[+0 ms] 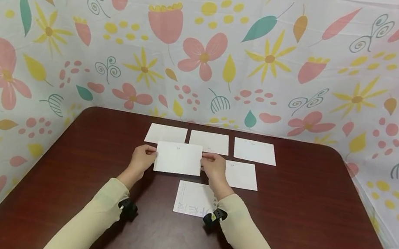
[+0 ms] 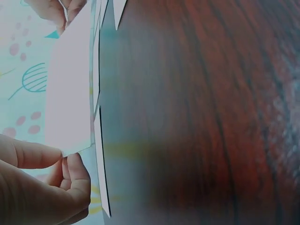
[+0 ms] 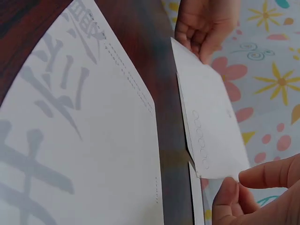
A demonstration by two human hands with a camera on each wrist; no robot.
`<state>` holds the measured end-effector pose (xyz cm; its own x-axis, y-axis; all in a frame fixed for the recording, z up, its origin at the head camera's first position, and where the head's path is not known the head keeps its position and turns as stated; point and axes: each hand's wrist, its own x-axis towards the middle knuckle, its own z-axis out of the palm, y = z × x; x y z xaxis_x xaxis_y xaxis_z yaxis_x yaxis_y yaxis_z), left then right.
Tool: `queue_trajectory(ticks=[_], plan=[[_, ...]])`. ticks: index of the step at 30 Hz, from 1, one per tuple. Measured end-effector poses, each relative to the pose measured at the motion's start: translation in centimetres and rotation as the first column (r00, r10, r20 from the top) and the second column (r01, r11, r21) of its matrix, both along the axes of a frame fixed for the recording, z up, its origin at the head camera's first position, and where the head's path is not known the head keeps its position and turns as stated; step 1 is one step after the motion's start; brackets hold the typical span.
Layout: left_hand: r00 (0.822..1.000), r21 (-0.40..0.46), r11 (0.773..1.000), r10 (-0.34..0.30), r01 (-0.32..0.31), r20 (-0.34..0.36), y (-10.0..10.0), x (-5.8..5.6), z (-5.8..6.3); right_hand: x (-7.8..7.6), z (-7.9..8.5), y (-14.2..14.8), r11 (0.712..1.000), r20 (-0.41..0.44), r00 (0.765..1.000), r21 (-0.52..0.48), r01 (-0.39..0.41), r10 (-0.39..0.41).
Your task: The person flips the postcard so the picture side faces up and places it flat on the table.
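A white postcard (image 1: 178, 159) is held up at a tilt over the table by both hands. My left hand (image 1: 141, 160) pinches its left edge between thumb and fingers. At the opposite edge, my right hand (image 1: 215, 171) pinches it the same way. A row of small outlined ovals runs along the postcard (image 3: 211, 117) in the right wrist view. Closer to me, under the right wrist, lies a card (image 1: 191, 198) with large pale characters, partly hidden by the sleeve. Another white card (image 1: 242, 176) lies to the right, its left part hidden behind the right hand.
Along the far side lie three white cards in a row: a left card (image 1: 166, 132), a middle card (image 1: 209, 141) and a right card (image 1: 255, 151). The dark red-brown wooden table (image 1: 297, 229) meets a flower-patterned cloth (image 1: 211, 51) behind its far edge.
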<state>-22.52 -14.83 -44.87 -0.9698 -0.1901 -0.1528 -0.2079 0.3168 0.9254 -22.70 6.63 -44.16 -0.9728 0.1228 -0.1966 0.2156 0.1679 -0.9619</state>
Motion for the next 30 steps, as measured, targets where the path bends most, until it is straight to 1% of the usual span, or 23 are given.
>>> queue_trajectory(ticks=[4, 7, 14, 18, 20, 23, 25, 27, 30], plan=[[1.0, 0.065, 0.998, 0.011, -0.011, 0.002, 0.0, 0.1, 0.3, -0.1, 0.1, 0.1, 1.0, -0.004, 1.0, -0.02, 0.02, -0.02], [1.0, 0.092, 0.996, 0.023, -0.022, -0.012, 0.0, 0.1, 0.3, -0.1, 0.2, 0.2, 0.999, -0.006, 1.0, -0.038, 0.026, -0.026], [0.998, 0.144, 0.989, 0.05, -0.043, -0.043, -0.3, 0.2, 0.5, -0.4, 0.2, 0.3, 0.988, 0.002, 0.999, -0.148, 0.043, -0.043], [0.995, 0.179, 0.982, 0.076, -0.065, -0.058, -0.3, 0.1, 0.5, -0.6, 0.3, 0.3, 0.98, 0.013, 0.998, -0.191, 0.057, -0.056], [0.993, 0.201, 0.977, 0.089, -0.072, -0.073, -0.3, -0.1, 0.3, -0.7, 0.4, 0.3, 0.975, 0.017, 0.998, -0.213, 0.06, -0.058], [0.99, 0.277, 0.96, 0.076, -0.041, -0.116, -1.0, -0.8, -1.1, -0.7, 0.5, 0.3, 0.97, 0.024, 0.998, -0.236, 0.059, -0.055], [0.988, 0.295, 0.955, 0.081, -0.04, -0.129, -1.0, -0.8, -1.1, -0.7, 0.5, 0.3, 0.967, 0.026, 0.998, -0.249, 0.056, -0.051], [0.988, 0.299, 0.954, 0.073, -0.03, -0.136, -1.1, -0.6, -0.9, -0.7, 0.5, 0.4, 0.966, 0.025, 0.999, -0.252, 0.053, -0.048], [0.991, 0.26, 0.964, 0.079, -0.049, -0.106, -0.8, 0.2, 0.5, -0.6, 0.4, 0.4, 0.967, 0.012, 0.999, -0.25, 0.046, -0.044]])
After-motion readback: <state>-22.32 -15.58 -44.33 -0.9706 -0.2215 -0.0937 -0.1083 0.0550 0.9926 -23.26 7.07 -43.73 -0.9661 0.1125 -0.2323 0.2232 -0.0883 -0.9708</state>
